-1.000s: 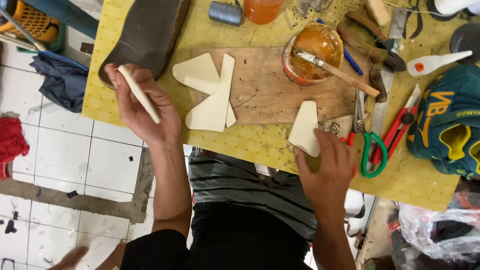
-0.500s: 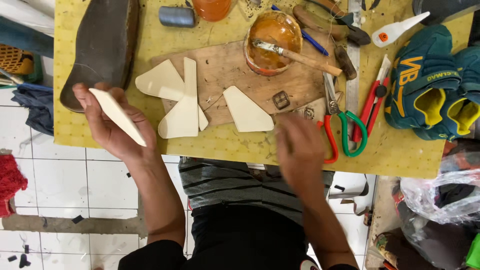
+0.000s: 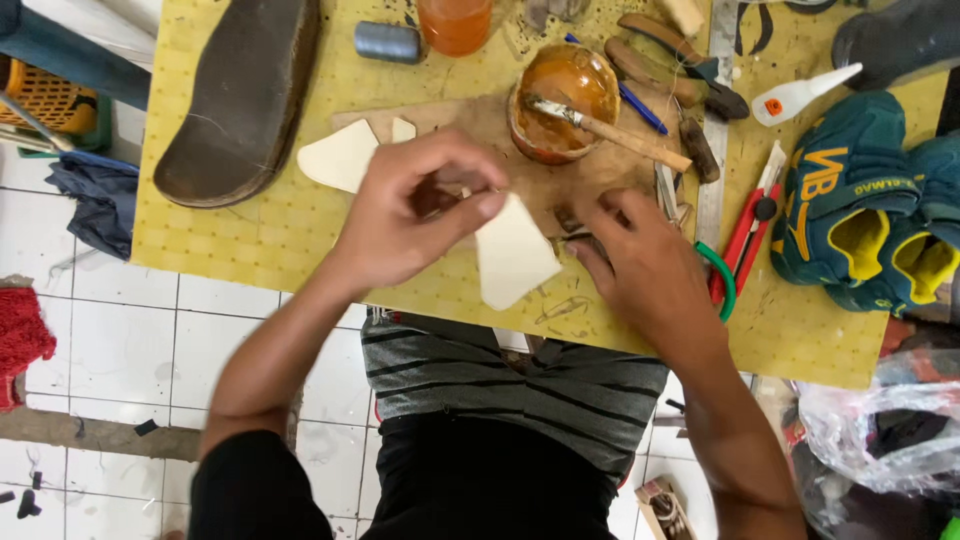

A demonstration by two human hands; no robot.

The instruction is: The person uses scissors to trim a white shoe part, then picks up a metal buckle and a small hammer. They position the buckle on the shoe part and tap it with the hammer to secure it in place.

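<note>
Pinching the cream cut-out piece (image 3: pixel 512 255) by its top corner with my left hand (image 3: pixel 415 215), fingers closed on it over the yellow bench (image 3: pixel 250 235); looks thin, light and bendy, so grip near an edge; my right hand (image 3: pixel 640 265) rests just beside it, fingers curled, can't tell if it's holding anything; glue pot (image 3: pixel 565 85) sits behind.

We are seeing bright, even light falling on the yellow table (image 3: pixel 250 240), casting only soft shadows. Glare is shining off the glue bowl (image 3: pixel 565 95). Our right hand (image 3: pixel 645 265) is blurring slightly; the edges are staying mostly sharp.
</note>
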